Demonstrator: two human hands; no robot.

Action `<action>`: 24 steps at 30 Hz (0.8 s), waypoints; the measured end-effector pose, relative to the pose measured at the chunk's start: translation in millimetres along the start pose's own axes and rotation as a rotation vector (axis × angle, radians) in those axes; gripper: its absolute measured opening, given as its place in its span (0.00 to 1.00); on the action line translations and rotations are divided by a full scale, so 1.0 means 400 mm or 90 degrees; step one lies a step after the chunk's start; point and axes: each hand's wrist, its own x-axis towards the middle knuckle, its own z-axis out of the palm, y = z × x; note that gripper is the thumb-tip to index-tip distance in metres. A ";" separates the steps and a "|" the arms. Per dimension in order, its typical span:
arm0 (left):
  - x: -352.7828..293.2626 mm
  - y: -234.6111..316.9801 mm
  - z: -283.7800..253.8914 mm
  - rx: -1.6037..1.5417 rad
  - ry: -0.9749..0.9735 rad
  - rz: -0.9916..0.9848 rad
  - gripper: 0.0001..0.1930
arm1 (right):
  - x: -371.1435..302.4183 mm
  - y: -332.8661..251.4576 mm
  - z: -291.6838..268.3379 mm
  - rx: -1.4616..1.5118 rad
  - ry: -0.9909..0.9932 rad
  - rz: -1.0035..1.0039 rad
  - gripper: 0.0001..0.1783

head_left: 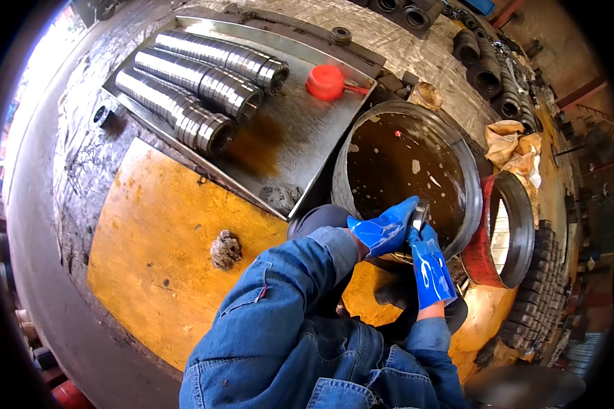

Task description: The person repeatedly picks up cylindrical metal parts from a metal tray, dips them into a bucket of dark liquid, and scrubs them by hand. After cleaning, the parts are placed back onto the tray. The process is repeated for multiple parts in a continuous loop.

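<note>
Both my hands wear blue rubber gloves and meet at the near rim of a round metal drum [348,178] of dark brown liquid. Between them is a shiny metal ring [420,215], tilted on edge. My left hand [387,228] grips it from the left, and my right hand [430,267] holds its lower side. The gloves partly cover the ring. Left of the drum, a shallow metal tray [307,146] carries three rows of stacked shiny rings [198,80]. A red plastic scoop [326,82] lies at the tray's far right, and a grey rag [280,197] in its near corner.
A red-sided metal hoop [488,232] stands against the drum's right side. Dark stacked rings [535,293] lie farther right, with more [484,65] at the far right. A dirty crumpled rag [226,249] sits on the yellow board [157,252]. Brown paper [512,146] lies behind the hoop.
</note>
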 end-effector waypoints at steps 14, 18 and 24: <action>-0.012 -0.008 -0.054 0.406 0.063 0.128 0.26 | -0.025 -0.136 0.020 -0.147 -0.006 0.120 0.23; -0.019 -0.008 -0.048 0.454 0.062 0.159 0.26 | -0.031 -0.136 0.013 -0.157 0.017 0.113 0.22; -0.011 -0.022 -0.083 0.438 0.028 0.195 0.24 | -0.037 -0.163 0.024 -0.150 0.000 0.114 0.22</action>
